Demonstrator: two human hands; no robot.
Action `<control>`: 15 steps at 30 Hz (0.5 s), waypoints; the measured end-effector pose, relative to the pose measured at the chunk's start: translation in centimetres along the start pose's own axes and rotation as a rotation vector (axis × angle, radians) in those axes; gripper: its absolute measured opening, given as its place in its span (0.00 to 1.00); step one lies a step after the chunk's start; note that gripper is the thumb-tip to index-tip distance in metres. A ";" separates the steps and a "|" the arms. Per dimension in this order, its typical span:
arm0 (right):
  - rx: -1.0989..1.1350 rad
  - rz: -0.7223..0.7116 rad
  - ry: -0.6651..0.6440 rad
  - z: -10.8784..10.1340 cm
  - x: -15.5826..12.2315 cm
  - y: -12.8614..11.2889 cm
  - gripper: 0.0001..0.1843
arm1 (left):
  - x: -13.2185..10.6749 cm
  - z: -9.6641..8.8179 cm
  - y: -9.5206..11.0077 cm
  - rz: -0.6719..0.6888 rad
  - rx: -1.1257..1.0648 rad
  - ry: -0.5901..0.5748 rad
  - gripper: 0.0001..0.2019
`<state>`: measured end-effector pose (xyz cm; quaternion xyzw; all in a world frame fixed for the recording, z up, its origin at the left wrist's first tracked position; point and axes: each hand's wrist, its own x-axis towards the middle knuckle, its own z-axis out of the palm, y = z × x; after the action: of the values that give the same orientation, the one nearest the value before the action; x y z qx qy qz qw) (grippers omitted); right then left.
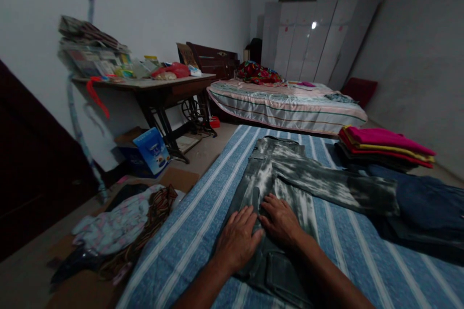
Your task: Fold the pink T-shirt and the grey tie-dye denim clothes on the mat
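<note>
A dark grey garment with whitish mottled patches (259,174) lies spread on the blue striped bed cover (203,222). Whether it is a jacket or trousers I cannot tell. One long sleeve or leg of it stretches out to the right, and a stitched pocket shows at its near end. My left hand (239,239) rests flat on its left part, fingers extended. Close beside it, my right hand (281,218) also presses down on the cloth, fingers stretched forward. Neither hand grips anything, and my forearms cover some of the near part.
Folded pink, yellow and red clothes (387,145) are stacked at the right, near dark blue clothes (427,198). Loose clothes (119,222) and a blue box (148,152) lie on the floor at left. A cluttered sewing table (145,84) and another bed (286,104) stand beyond.
</note>
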<state>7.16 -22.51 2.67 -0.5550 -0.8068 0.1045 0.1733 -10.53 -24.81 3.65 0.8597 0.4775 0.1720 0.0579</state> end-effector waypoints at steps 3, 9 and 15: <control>0.017 -0.027 0.021 -0.6 -0.8 -0.3 0.18 | -0.6 -0.3 -0.8 0.088 -0.123 0.144 0.13; 0.063 -0.096 0.122 -1.5 -4.0 -1.2 0.16 | -2.9 -2.1 -2.8 0.054 -0.208 0.383 0.12; 0.087 -0.240 0.176 -1.7 -6.2 -4.1 0.14 | -4.6 -1.4 -2.6 0.068 -0.042 0.359 0.13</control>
<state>6.28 -29.79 4.72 -0.4536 -0.8437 0.0689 0.2785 -15.29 -27.37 3.15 0.8293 0.4473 0.3346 -0.0162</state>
